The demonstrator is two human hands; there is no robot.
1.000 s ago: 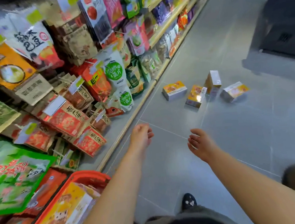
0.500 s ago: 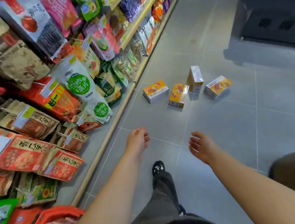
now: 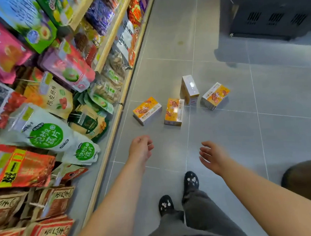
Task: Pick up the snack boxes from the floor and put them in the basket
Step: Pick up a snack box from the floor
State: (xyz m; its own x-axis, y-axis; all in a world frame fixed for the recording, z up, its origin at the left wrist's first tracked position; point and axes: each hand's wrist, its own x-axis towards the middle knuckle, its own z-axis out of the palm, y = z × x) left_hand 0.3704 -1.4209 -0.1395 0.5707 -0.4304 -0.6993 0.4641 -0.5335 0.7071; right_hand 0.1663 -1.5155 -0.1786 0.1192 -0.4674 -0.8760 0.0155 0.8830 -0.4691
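Four snack boxes point(image 3: 147, 110) on the floor point(image 3: 231, 141), ahead of empty, slack left hand point(image 3: 140, 148) and right hand point(image 3: 212, 155)

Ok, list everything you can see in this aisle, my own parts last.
snack boxes: four, orange-yellow and white, on the floor near the foot of the shelves; three lie flat, the standing box is on end
snack bags: many, green, red, pink and purple, packed on the left
shelves: pale wood edges, along the left side
dark cabinet: one, black with vent slots, top right
floor: grey tiles
brown shape: one, right edge, cannot tell what it is
shoes: two, black with white marks, bottom centre
trousers: grey, bottom centre
left hand: loosely curled, empty, short of the boxes
right hand: fingers spread, empty, short of the boxes
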